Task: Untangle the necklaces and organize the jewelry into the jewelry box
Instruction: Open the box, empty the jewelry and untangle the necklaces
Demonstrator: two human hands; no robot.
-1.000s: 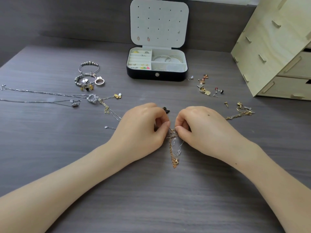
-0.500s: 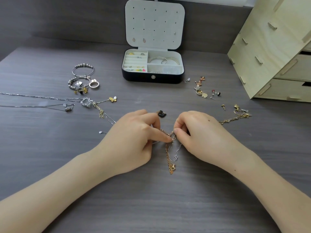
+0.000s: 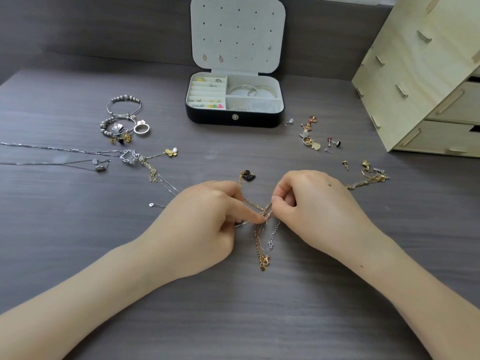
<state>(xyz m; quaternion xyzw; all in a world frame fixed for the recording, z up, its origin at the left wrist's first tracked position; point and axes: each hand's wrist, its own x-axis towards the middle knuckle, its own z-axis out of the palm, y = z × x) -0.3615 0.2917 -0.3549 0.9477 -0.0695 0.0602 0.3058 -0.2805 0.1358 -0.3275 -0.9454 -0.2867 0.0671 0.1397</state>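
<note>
A knot of gold and silver necklace chains (image 3: 264,235) lies at the table's centre, its ends trailing toward me. My left hand (image 3: 205,224) pinches the knot from the left and my right hand (image 3: 311,206) pinches it from the right, fingertips almost meeting. A black swan pendant (image 3: 248,175) on a gold chain lies just beyond the hands. The open jewelry box (image 3: 233,119) stands at the back, with rings, earrings and bangles in its compartments and a few earrings pinned on the lid.
Bracelets and a ring (image 3: 124,119) lie at back left, with long silver necklaces (image 3: 78,154) and a butterfly pendant (image 3: 171,152) nearer. Loose earrings (image 3: 313,137) and a gold chain pile (image 3: 368,176) sit right. A wooden drawer unit (image 3: 428,81) fills the right rear.
The hands have drawn slightly apart around the knot, and more of the gold chain and the swan pendant show between them. The view has shifted a little.
</note>
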